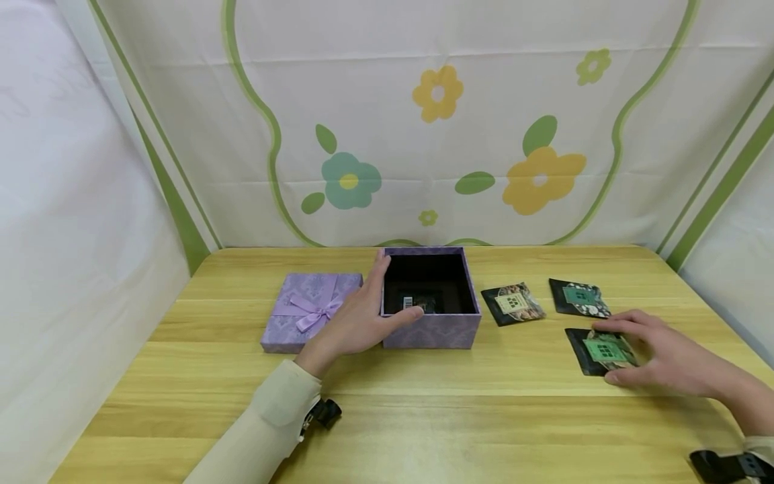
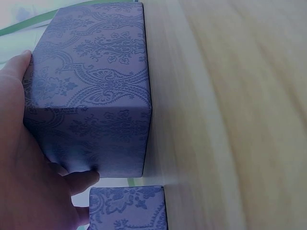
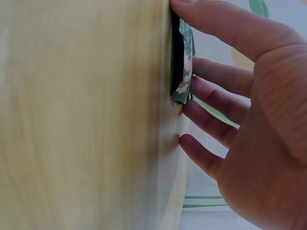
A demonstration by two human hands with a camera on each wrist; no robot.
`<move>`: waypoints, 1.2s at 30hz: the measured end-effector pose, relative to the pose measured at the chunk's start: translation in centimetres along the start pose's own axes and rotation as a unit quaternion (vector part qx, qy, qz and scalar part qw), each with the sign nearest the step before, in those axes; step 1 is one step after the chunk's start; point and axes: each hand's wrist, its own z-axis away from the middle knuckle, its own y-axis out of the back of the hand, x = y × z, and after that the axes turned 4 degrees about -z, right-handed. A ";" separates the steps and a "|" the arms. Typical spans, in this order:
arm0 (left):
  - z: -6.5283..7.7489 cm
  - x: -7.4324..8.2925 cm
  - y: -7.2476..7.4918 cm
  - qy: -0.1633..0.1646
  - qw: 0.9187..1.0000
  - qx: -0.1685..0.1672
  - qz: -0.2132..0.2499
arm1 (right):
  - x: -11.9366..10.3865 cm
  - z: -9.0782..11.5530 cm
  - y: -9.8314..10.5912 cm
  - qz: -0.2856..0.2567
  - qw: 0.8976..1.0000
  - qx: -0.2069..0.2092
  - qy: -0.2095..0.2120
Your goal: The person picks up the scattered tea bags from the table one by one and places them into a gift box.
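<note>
A purple patterned gift box [image 1: 431, 331] stands uncovered on the table, its dark inside holding a small packet [image 1: 428, 302] with a barcode label. My left hand [image 1: 363, 312] holds the box at its front left corner, thumb over the front rim and fingers along the left wall. Over on the right, my right hand [image 1: 671, 353] spans a black sachet with a green label [image 1: 601, 351], thumb at its near side and a finger at its far side. In the right wrist view, fingertips touch the table around the sachet [image 3: 183, 62]; the fingers are spread.
The purple lid [image 1: 293, 309] with a ribbon bow lies left of the box, partly behind my left hand. Between box and right hand lies a sachet with a cream label [image 1: 512, 304]; another with a teal label [image 1: 579, 298] lies farther back. A flowered cloth [image 1: 435, 148] hangs behind the table.
</note>
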 end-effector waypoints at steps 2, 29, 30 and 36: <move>0.0 0.0 0.0 -0.001 1.000 -0.001 0.001 | -0.1 0.0 0.0 0.004 1.000 0.003 0.000; 0.1 0.2 0.1 0.001 1.000 0.000 0.003 | 0.8 0.0 -0.1 0.025 0.999 0.033 0.033; 0.1 0.2 0.1 0.001 1.000 0.000 0.003 | 0.8 -0.1 -0.1 0.030 0.998 0.038 0.036; 0.2 0.2 0.1 0.001 1.000 0.002 0.005 | 0.1 -0.5 0.2 0.022 0.999 0.039 0.023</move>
